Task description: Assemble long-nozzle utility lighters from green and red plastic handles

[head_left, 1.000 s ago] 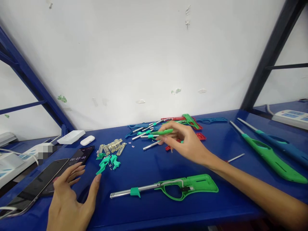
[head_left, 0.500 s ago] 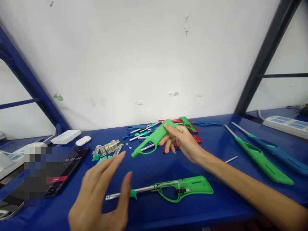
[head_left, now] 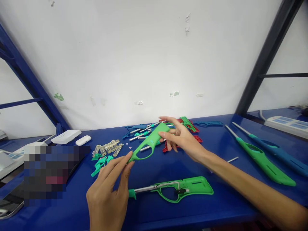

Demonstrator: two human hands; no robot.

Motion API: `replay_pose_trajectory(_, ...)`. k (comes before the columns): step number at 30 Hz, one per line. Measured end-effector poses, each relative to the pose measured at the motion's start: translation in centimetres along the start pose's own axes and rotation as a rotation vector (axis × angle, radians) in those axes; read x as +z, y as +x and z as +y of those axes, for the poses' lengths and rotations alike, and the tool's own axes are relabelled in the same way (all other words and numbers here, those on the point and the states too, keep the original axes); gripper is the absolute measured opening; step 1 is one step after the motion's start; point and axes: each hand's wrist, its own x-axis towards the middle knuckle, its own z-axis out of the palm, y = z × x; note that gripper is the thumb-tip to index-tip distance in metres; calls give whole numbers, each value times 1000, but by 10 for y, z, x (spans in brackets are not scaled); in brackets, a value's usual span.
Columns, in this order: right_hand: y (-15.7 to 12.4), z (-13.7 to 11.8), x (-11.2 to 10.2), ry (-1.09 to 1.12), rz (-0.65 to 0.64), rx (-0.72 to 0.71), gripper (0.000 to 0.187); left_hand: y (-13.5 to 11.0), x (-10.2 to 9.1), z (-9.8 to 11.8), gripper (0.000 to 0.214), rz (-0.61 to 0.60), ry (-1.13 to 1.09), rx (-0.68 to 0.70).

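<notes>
Head view: a person's two bare hands hold a slim green plastic lighter-handle shell with a looped trigger guard. The landmark is an opened green plastic lighter half, lying flat on a glossy blue table, with a silver metal tube, a white wire and a small black part in it. The held shell is beyond the landmark, slanting, its wide end up and to the right. The left hand, at the landmark's left, pinches the shell's narrow tip between thumb and fingers and hides the end of the metal tube. The right hand, beyond the landmark, grips the wide end, thumb on top and fingers bent beneath.

Beyond the landmark and to its left are a cluster of clear yellowish plastic cartridges and, nearer, some curved teal plastic pieces. To its right, two whole long-tubed lighters lie side by side, one green, one blue. Straight beyond it, partly behind the right hand, is a jumble of coloured shells and metal tubes.
</notes>
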Motion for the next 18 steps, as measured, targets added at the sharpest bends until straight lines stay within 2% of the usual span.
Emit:
replay_pose_trajectory(2,-1,-1,-2,-115,-24,-32,79,-1,1,-2,22,5,20,5)
replay_pose_trajectory(7,-5,-11,-9,-380,-99,-87,50,-2,1,-7,22,-4,37,17)
replay_pose_trajectory(18,-5,-16,-22,-600,-148,-154,34,-7,2,-8,23,-66,56,13)
